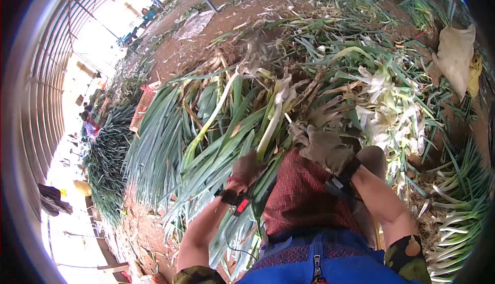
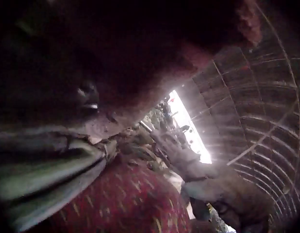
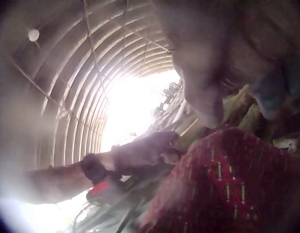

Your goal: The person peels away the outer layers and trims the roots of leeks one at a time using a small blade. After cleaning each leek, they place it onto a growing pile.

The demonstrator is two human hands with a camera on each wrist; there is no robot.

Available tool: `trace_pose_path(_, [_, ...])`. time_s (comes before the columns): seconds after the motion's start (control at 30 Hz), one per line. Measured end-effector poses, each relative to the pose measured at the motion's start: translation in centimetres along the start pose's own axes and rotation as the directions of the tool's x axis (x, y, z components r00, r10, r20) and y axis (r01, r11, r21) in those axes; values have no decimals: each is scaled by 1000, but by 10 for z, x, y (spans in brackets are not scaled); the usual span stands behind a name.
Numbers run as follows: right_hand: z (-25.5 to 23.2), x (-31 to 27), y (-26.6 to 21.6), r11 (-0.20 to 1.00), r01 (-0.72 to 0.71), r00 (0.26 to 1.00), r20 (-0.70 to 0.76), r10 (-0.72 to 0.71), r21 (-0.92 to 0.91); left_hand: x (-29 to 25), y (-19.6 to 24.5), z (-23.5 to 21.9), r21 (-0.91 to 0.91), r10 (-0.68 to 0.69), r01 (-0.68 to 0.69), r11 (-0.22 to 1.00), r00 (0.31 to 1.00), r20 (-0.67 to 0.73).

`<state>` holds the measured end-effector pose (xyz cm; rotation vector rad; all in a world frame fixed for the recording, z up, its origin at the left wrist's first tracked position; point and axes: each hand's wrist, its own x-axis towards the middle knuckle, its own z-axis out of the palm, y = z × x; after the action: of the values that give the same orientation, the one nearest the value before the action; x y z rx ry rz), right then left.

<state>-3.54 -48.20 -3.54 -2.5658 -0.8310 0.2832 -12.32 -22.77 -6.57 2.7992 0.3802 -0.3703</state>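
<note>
1. One arched, ribbed roof (image 1: 44,67) curved over the left side of the scene.
2. Beneath it, a broad heap of leeks (image 1: 165,134) lay over brown soil (image 1: 242,13), green leaves fanned toward the person's left.
3. A darker green pile (image 1: 108,165) stood farther left, well apart from the worker.
4. At lower right, more leeks lay in a row (image 1: 456,206), pale stalks turned inward.
5. A red patterned cloth (image 1: 309,196) covered the person's lap, between the two forearms.
6. Loose whitish leaves (image 1: 394,116) were strewn just beyond the right hand.
7. A single leek (image 1: 269,132) slanted up from the left hand, its pale stalk just left of the cloth, above the heap.
8. The right hand (image 1: 326,149), in a light glove, was bent above the cloth's far edge, fingers curled on a slim pale object.
9. The left hand (image 1: 247,169), dark-gloved, was closed around the leek.
10. The slim pale object (image 1: 288,118) poked out past the right hand's fingers, near the leek; its kind could not be told.
</note>
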Motion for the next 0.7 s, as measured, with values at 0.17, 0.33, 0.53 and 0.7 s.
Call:
trace_pose_path(0.17, [4, 14, -6, 996, 55, 998, -20, -54, 65, -25, -18, 12, -134, 54, -59, 989, 998, -45])
trace_pose_path(0.33, [20, 39, -2, 972, 143, 986, -113, -124, 185, -34, -24, 10, -380, 17, 14, 925, 997, 78])
trace_pose_path(0.53, [19, 48, 10, 983, 63, 997, 24, -68, 172, -34, -36, 12, -666, 46, 75, 742, 986, 163])
trace_pose_path(0.7, [33, 47, 12, 955, 49, 999, -27, -43, 291, -26, -52, 27, -852, 154, 78, 518, 971, 183])
